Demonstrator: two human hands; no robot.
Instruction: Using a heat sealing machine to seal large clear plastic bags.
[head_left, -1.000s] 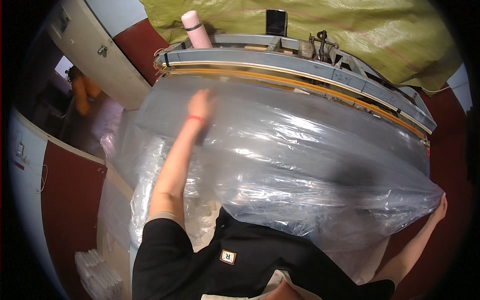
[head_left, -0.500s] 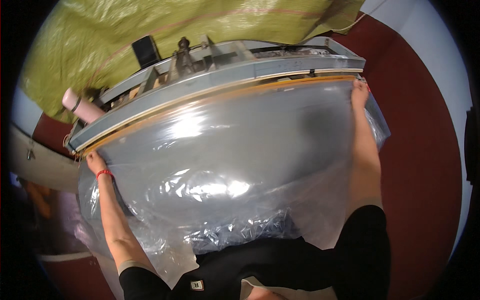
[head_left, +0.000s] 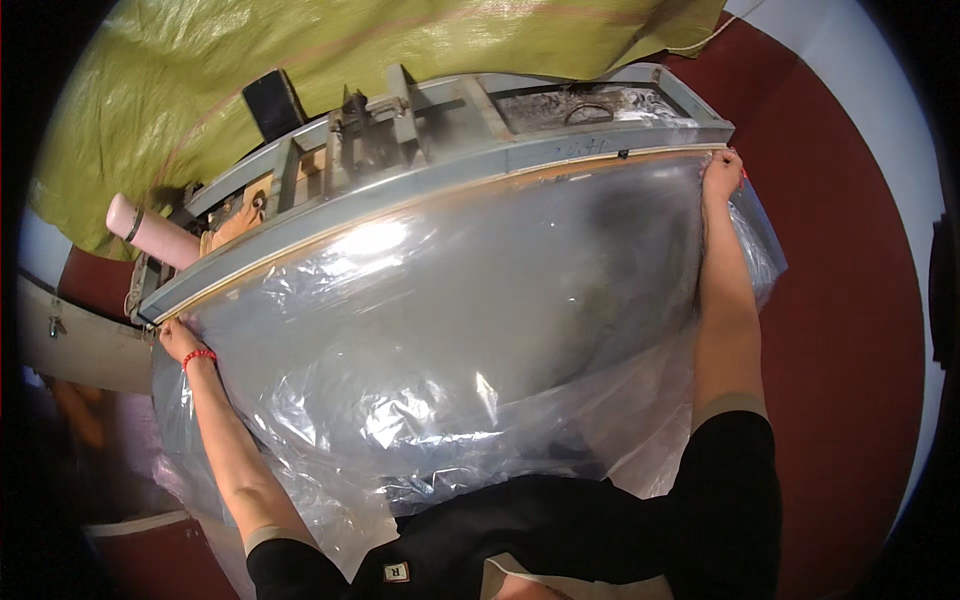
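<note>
A wide sheet of clear plastic film (head_left: 470,300) stretches between my hands and sags in shiny creases toward my body. Its far edge runs along a long grey metal bar frame (head_left: 430,172) with a pale strip below it. My left hand (head_left: 180,341), with a red bead bracelet, pinches the film at the bar's left end. At the right end my right hand (head_left: 722,176) is closed on the film's other corner. Part of the film's far edge is hidden under the bar.
Behind the frame hangs a yellow-green woven tarp (head_left: 400,40). A dark phone (head_left: 273,105) leans there, and a pink bottle (head_left: 150,232) lies at the frame's left. A whitish panel with a latch (head_left: 80,345) is at far left. Dark red surface (head_left: 840,300) extends along the right.
The bar frame has tipped toward me and lowered, showing more of its inside and covering most of the orange strip. My left hand has shifted slightly left and nearer; my right hand stays at its corner.
</note>
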